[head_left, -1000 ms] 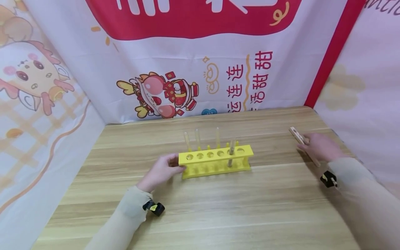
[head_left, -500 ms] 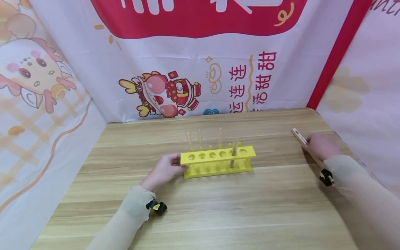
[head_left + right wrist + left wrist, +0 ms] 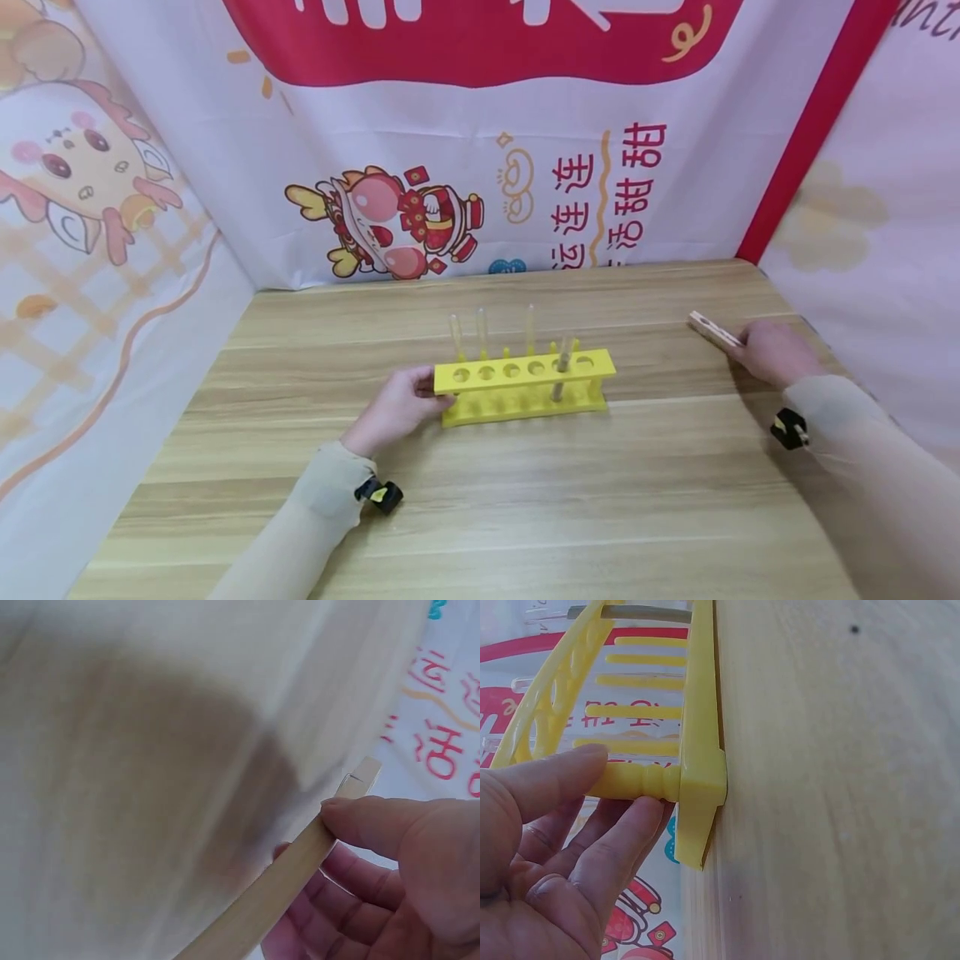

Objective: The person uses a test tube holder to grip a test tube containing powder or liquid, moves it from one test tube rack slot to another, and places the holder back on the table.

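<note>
A yellow test tube rack (image 3: 450,383) stands upright on the wooden table. My left hand (image 3: 397,408) holds the rack's left end post (image 3: 634,780) between thumb and fingers. One tube with greyish contents (image 3: 558,379) leans in a hole near the rack's right end. Three clear test tubes (image 3: 482,333) rise behind the top bar, over the back pegs. Far to the right, my right hand (image 3: 780,354) pinches a wooden test tube holder (image 3: 712,332); its far end points to the back left. In the right wrist view the thumb presses the wooden strip (image 3: 292,870) against the fingers.
Wood-grain tabletop (image 3: 525,500) spreads in front of the rack and between the two hands. A printed cloth (image 3: 427,125) hangs along the back edge, with more printed cloth at the left and right sides.
The right hand has taken up the wooden test tube holder, which now slants more toward the left. The left hand stays on the rack; the view has shifted slightly.
</note>
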The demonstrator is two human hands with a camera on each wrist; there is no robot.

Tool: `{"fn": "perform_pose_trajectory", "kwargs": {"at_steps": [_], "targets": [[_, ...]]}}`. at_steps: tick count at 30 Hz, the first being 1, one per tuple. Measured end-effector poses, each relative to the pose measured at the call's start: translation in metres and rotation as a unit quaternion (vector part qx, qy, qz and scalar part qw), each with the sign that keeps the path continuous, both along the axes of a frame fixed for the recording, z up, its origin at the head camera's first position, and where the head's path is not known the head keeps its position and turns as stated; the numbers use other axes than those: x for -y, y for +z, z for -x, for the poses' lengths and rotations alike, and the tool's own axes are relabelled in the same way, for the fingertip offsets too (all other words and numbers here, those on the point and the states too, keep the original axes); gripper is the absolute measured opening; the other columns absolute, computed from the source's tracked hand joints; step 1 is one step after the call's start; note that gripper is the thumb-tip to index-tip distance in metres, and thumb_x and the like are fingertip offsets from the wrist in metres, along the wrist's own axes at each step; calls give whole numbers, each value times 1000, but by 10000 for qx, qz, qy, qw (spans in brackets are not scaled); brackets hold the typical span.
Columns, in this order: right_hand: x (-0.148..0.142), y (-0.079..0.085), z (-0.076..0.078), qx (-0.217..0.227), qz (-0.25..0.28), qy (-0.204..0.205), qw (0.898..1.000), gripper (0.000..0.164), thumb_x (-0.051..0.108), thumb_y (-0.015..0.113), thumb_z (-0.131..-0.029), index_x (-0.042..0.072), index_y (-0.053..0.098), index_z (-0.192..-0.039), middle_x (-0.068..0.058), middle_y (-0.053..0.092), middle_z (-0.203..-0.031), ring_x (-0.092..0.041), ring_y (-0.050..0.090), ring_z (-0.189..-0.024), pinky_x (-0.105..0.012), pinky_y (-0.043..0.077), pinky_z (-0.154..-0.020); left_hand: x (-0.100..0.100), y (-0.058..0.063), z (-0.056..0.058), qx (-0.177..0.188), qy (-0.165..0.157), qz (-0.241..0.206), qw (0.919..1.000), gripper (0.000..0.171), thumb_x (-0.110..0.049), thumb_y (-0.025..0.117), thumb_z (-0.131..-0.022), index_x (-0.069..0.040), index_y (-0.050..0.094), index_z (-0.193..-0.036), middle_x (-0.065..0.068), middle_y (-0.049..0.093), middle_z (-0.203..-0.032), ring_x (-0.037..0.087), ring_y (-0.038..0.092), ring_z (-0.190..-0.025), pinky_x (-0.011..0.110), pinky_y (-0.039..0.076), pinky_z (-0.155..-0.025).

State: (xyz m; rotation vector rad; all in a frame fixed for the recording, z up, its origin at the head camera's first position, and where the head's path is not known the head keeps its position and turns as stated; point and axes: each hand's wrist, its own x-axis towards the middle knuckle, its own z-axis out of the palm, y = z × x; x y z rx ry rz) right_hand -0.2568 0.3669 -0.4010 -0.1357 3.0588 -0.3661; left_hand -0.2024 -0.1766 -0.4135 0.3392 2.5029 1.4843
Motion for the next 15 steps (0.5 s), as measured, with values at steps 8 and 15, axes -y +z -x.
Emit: {"fn": "perform_pose_trajectory", "kwargs": {"at_steps": [8,15], "targets": [[22,31,-6,-217,254,272,9991,31,22,54,-99,-8,60,-107,-11,65,-78,-24,54,-63,-40,43,-52,0,1,1,-55,-8,174,9998,34,-8,76,-88,-13,67,-121,0,69,-113,17,64,-103,36,53,-92],[57,58,-18,-481,526,365,9968,31,26,51,-104,-4,55,-114,-14,65,-85,-24,56,-67,-40,44,-54,0,-2,3,-83,-26,259,9996,32,-9,75,-89,-13,68,-120,-1,69,-113,16,64,-103,36,53,-92]]}}
